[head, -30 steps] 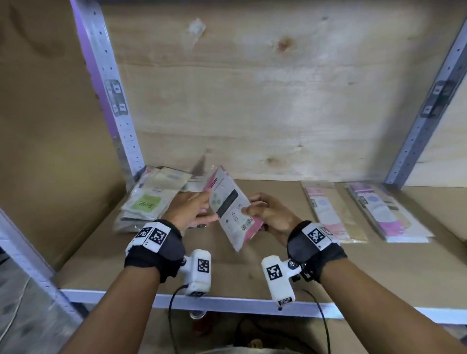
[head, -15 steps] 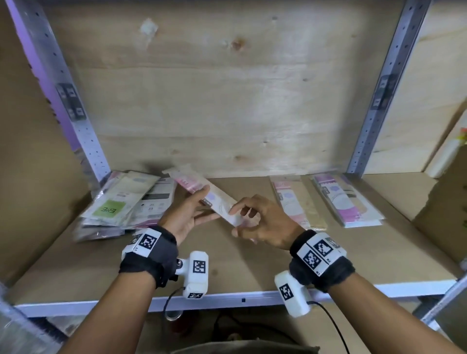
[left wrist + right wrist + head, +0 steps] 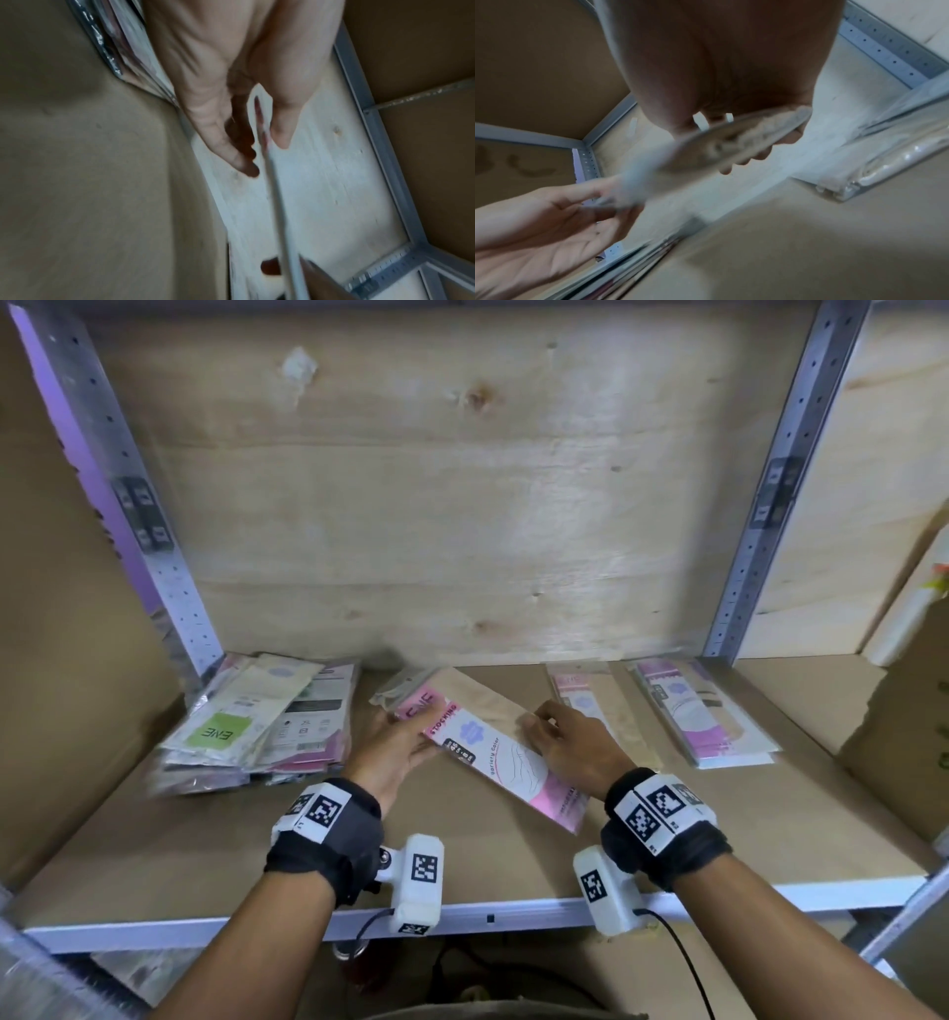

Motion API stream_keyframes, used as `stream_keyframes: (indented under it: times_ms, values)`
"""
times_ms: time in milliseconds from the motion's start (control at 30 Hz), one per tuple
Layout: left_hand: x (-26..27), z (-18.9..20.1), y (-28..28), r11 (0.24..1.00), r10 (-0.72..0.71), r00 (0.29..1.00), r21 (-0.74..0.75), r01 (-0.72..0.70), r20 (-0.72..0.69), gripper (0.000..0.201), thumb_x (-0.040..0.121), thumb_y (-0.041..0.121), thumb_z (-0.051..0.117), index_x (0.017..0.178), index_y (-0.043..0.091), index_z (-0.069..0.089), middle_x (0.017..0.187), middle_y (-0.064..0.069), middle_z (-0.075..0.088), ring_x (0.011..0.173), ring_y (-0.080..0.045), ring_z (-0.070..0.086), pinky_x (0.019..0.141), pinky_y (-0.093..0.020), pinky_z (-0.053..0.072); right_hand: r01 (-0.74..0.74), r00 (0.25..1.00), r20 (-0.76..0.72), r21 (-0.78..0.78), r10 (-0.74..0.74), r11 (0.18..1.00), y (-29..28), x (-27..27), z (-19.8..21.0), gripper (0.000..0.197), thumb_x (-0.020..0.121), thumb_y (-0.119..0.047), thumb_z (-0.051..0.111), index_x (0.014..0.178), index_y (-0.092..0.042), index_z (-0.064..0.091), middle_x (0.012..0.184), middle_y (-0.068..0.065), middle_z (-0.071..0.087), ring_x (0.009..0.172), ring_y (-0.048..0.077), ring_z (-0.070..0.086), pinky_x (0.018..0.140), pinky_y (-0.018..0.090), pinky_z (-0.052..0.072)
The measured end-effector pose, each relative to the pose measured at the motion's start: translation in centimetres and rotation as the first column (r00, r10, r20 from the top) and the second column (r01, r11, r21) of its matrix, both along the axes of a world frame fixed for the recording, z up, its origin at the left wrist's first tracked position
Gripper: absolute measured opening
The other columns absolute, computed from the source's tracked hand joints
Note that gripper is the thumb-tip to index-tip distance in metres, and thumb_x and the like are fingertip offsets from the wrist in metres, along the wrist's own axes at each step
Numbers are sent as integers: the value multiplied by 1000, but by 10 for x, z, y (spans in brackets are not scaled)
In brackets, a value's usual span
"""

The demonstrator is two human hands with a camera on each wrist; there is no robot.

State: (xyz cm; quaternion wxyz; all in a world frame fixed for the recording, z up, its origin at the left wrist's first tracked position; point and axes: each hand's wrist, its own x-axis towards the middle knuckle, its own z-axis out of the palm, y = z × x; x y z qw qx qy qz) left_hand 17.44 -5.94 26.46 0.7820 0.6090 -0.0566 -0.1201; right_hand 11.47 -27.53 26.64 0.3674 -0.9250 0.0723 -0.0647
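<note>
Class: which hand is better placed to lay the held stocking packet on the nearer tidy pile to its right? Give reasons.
Probably right: the right hand grips the stocking packet beside that pile; the left hand pinches its other end, by the messy heap.

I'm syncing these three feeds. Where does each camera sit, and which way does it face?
Head: on the head, facing forward and down into the shelf; it shows the left hand and right hand holding the packet.
Left wrist: on the left wrist, facing along the palm to the fingers; the packet runs edge-on.
Right wrist: on the right wrist, facing along that palm; the left hand shows too.
Shared: all three see the packet.
</note>
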Motion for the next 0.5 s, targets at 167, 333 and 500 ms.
stream_keyframes:
  times_ms: [167, 333, 500]
  values:
    - [16, 8, 27, 959, 147, 981, 225, -173, 127, 35, 84, 48, 70, 104, 19, 71, 88, -5, 77, 80, -19, 71, 76, -31, 55, -61, 997, 33, -66, 63, 996, -6, -4, -1, 35, 100, -51, 38, 95, -22, 56, 86, -4, 66, 73, 11, 60, 61, 24, 41]
    - [23, 8, 37, 861, 29, 954, 478, -176, 298, 29, 93, 43, 61, 83, 19, 72, 73, -2, 74, 59, -11, 67, 44, -13, 43, -94, 988, 116, -79, 103, 992, -10, -7, -1, 41, 100, -50, 39, 72, -23, 53, 64, -6, 60, 57, 10, 53, 59, 22, 39]
    - [23, 3, 29, 693, 85, 918, 639, -334, 387, 45, 97, 45, 49, 74, 8, 61, 67, -6, 66, 61, -18, 66, 49, -18, 42, -92, 989, 101, -124, 105, 988, -10, -7, -4, 38, 98, -50, 44, 71, -26, 54, 61, -10, 58, 56, 6, 53, 54, 16, 34]
